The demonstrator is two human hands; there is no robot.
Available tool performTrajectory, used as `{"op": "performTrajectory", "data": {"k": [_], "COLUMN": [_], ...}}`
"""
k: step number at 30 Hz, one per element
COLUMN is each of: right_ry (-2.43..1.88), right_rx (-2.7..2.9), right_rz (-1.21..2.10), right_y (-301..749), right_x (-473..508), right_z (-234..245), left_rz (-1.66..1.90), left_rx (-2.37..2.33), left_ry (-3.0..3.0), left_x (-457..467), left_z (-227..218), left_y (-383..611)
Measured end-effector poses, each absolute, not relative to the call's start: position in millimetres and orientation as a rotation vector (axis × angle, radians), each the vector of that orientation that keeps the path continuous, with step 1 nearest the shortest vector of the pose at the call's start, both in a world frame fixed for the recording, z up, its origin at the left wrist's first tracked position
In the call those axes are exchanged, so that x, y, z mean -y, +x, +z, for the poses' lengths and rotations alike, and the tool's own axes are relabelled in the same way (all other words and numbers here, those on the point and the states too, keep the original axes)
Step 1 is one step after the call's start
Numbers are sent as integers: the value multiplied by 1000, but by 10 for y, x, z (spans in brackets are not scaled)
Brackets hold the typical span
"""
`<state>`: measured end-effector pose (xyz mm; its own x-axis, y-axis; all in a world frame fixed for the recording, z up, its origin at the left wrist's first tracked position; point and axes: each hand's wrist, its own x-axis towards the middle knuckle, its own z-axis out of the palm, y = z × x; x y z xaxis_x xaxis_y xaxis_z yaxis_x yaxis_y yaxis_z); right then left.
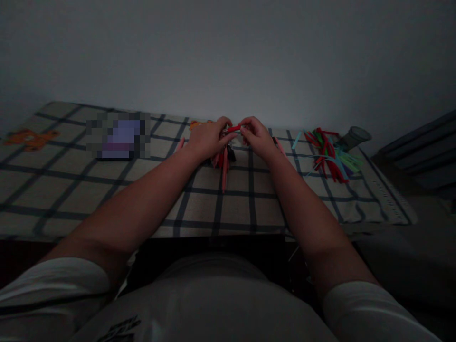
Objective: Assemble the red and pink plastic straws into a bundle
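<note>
At the middle of the table, my left hand (pixel 206 137) and my right hand (pixel 257 137) meet around a slim red stick-shaped piece (pixel 234 128). Its left end is pinched by my left fingers, its right end by my right thumb and fingertips. The dim light hides its exact kind. Just below my left hand lies a bunch of pink, red and black slender pieces (pixel 223 164), partly covered by that hand. One pink stick points toward me. More pink pieces (pixel 280 146) show beside my right wrist.
A checked cloth (pixel 149 202) covers the table, which meets a pale wall. To the left are an orange cutout (pixel 30 138) and a blurred phone-like device (pixel 123 137). Rightward, colourful strips (pixel 329 159) lie beside a tipped grey cup (pixel 356 136). Another orange piece (pixel 199 125) sits behind my left hand.
</note>
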<state>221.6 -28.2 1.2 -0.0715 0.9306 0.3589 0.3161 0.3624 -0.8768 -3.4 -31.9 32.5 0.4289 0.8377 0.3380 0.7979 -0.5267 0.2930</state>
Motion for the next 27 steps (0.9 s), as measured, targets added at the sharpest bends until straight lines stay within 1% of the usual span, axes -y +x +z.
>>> {"op": "performTrajectory", "data": {"k": [6, 16, 22, 27], "right_ry": [-1134, -1268, -1254, -1229], "right_rx": [1612, 1610, 1696, 1713], "right_rz": [729, 682, 590, 613], "right_y": [2226, 2214, 2289, 2301], "right_x": [271, 286, 201, 169], "right_z": [1, -4, -59, -84], "left_rz": [663, 661, 611, 597], "left_rx": [-1529, -1486, -1469, -1512], "left_ry": [2561, 2618, 2649, 2641], "left_x": [341, 321, 350, 346], "left_z": [350, 322, 357, 358], "left_y": [-14, -24, -14, -9]}}
